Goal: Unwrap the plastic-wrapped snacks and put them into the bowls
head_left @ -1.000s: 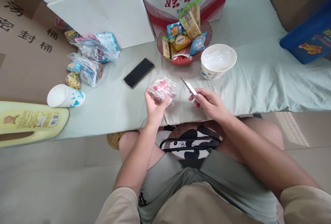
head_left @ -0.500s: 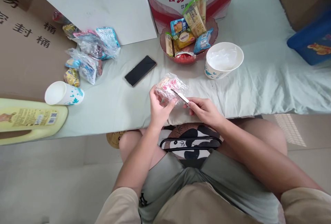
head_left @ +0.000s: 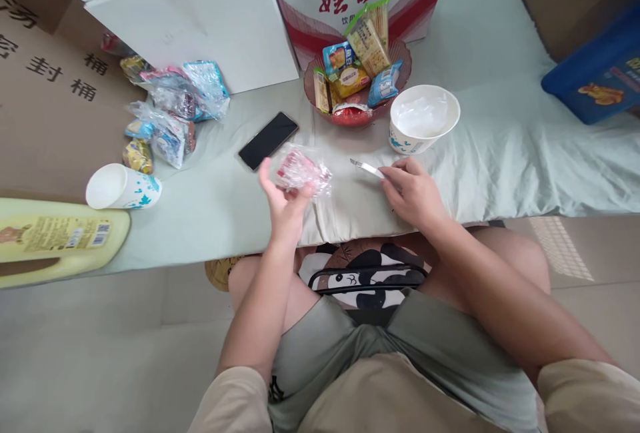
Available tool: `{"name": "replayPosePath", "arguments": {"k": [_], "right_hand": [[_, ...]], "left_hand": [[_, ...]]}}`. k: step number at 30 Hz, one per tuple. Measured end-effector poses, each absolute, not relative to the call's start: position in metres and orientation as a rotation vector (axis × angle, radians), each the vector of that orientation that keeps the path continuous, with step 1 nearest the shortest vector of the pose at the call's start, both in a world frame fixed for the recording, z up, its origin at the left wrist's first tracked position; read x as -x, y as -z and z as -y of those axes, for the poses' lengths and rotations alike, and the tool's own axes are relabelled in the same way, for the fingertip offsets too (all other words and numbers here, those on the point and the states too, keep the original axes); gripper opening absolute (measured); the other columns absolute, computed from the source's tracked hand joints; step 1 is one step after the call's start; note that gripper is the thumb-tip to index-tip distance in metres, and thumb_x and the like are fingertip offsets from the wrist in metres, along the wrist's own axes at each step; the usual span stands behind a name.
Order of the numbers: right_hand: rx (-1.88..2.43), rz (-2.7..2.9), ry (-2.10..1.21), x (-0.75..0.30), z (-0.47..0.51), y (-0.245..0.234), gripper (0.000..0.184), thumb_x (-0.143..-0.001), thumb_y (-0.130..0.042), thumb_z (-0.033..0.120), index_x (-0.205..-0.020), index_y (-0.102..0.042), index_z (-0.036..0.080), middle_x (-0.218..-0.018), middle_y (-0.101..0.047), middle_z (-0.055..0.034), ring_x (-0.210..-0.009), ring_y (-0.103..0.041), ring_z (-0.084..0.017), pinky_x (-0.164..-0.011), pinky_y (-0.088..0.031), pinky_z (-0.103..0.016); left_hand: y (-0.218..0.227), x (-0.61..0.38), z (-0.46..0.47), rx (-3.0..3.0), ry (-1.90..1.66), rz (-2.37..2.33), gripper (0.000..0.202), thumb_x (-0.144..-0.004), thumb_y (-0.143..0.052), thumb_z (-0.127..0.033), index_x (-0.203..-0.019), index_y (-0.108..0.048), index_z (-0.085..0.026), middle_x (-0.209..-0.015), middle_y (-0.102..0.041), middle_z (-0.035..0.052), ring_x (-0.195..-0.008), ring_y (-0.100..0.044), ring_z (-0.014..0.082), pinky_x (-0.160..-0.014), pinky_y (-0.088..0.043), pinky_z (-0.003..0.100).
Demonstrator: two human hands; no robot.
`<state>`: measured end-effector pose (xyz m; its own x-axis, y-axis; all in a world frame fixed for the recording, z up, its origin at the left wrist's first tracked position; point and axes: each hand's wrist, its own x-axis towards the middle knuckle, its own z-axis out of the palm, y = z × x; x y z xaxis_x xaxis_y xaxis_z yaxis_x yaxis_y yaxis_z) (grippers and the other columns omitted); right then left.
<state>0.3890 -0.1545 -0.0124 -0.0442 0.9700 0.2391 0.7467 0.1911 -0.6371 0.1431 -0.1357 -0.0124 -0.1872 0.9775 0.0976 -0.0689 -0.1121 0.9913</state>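
In the head view, my left hand point(head_left: 286, 210) grips a snack pack wrapped in crinkled clear plastic point(head_left: 303, 170), with pink and red showing through. The thumb is on its near right side and the fingers reach around its left. Apart from it, to the right, my right hand point(head_left: 414, 193) is closed on a slim white utility knife point(head_left: 370, 169). Its blade tip points left, towards the pack, without touching it. A black phone point(head_left: 269, 140) lies just behind the pack. Beyond my right hand stands a paper tub point(head_left: 400, 142) lined with a clear bag.
A pink glass bowl point(head_left: 313, 94) of packaged snacks stands before a white and red carton point(head_left: 300, 10). Wrapped packs point(head_left: 173, 100) lie at left, near a tipped paper cup point(head_left: 143, 192) and a yellow jug point(head_left: 113, 233). A blue container point(head_left: 575, 86) stands at right.
My hands have moved apart: the left went left with the wrapped pack, the right drew the knife off it to the right. The pack now shows more of its red and pink side.
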Motion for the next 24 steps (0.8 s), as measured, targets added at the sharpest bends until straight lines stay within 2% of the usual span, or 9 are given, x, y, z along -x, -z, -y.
{"name": "replayPosePath", "arguments": {"k": [4,8,11,14,16,17,19,21,24], "right_hand": [[1.706,1.965,-0.24,-0.4,0.148,0.024,0.03,-0.095,-0.046,0.027,-0.104,-0.073,0.019,-0.099,-0.064,-0.0136,-0.088,-0.06,-0.027,-0.079,-0.05,-0.039],[1.696,1.938,-0.142,-0.397,0.149,0.024,0.034,-0.094,-0.045,0.023,-0.115,-0.07,0.015,-0.11,-0.064,-0.0179,-0.098,-0.061,-0.03,-0.089,-0.05,-0.045],[1.478,1.946,-0.249,-0.389,0.156,0.018,0.039,-0.093,-0.042,0.021,-0.124,-0.064,0.014,-0.117,-0.064,-0.018,-0.107,-0.061,-0.03,-0.096,-0.049,-0.045],[1.181,2.023,-0.433,-0.38,0.163,0.012,0.044,-0.093,-0.047,0.031,-0.133,-0.057,0.016,-0.129,-0.061,-0.017,-0.119,-0.058,-0.03,-0.101,-0.047,-0.045],[1.049,2.094,-0.506,-0.374,0.166,0.012,0.048,-0.091,-0.054,0.04,-0.135,-0.056,0.019,-0.134,-0.06,-0.0156,-0.124,-0.056,-0.031,-0.103,-0.046,-0.047],[1.032,2.122,-0.52,-0.372,0.166,0.013,0.044,-0.091,-0.055,0.041,-0.131,-0.058,0.021,-0.13,-0.062,-0.0143,-0.121,-0.057,-0.03,-0.102,-0.046,-0.047],[1.104,2.118,-0.514,-0.369,0.165,0.015,0.028,-0.094,-0.052,0.036,-0.114,-0.065,0.023,-0.11,-0.069,-0.0112,-0.105,-0.063,-0.027,-0.093,-0.048,-0.044],[1.256,1.99,-0.485,-0.37,0.162,0.016,0.02,-0.096,-0.048,0.03,-0.098,-0.066,0.022,-0.092,-0.069,-0.0089,-0.091,-0.064,-0.024,-0.085,-0.049,-0.041],[1.448,1.683,-0.426,-0.377,0.158,0.014,0.017,-0.095,-0.045,0.026,-0.096,-0.062,0.022,-0.093,-0.067,-0.0088,-0.091,-0.063,-0.024,-0.084,-0.05,-0.039]], "left_hand": [[0.021,-0.16,0.149,-1.361,-1.243,-1.232,0.072,-0.073,-0.081,-0.056,-0.131,-0.047,-0.03,-0.123,-0.06,0.009,-0.11,-0.065,0.0251,-0.096,-0.052,0.039],[0.02,-0.16,0.151,-1.672,-1.167,-1.215,0.068,-0.073,-0.076,-0.064,-0.126,-0.055,-0.025,-0.135,-0.056,0.0126,-0.135,-0.049,0.033,-0.114,-0.04,0.048],[0.019,-0.149,0.146,-1.682,-1.3,-1.218,0.068,-0.078,-0.06,-0.076,-0.12,-0.06,-0.023,-0.143,-0.052,0.0137,-0.141,-0.043,0.0346,-0.119,-0.033,0.051],[0.02,-0.14,0.14,-1.512,-1.44,-1.175,0.071,-0.084,-0.044,-0.082,-0.123,-0.06,-0.025,-0.142,-0.054,0.0121,-0.14,-0.046,0.0322,-0.117,-0.035,0.048],[0.021,-0.136,0.138,-1.421,-1.445,-1.218,0.068,-0.082,-0.053,-0.078,-0.127,-0.056,-0.028,-0.139,-0.055,0.0105,-0.137,-0.05,0.0307,-0.114,-0.039,0.046],[0.021,-0.135,0.137,-1.391,-1.426,-1.275,0.066,-0.08,-0.062,-0.073,-0.127,-0.055,-0.028,-0.137,-0.056,0.01,-0.134,-0.052,0.0297,-0.112,-0.041,0.044],[0.019,-0.135,0.137,-1.337,-1.387,-1.395,0.061,-0.076,-0.075,-0.059,-0.124,-0.055,-0.027,-0.128,-0.06,0.0088,-0.123,-0.059,0.0265,-0.105,-0.046,0.041],[0.016,-0.136,0.137,-1.261,-1.381,-1.441,0.048,-0.078,-0.076,-0.049,-0.116,-0.057,-0.025,-0.115,-0.064,0.0066,-0.108,-0.065,0.0219,-0.096,-0.05,0.036],[0.008,-0.138,0.137,-1.095,-1.392,-1.392,0.03,-0.081,-0.07,-0.038,-0.103,-0.055,-0.024,-0.094,-0.064,0.0019,-0.085,-0.065,0.0158,-0.079,-0.053,0.03]]}}
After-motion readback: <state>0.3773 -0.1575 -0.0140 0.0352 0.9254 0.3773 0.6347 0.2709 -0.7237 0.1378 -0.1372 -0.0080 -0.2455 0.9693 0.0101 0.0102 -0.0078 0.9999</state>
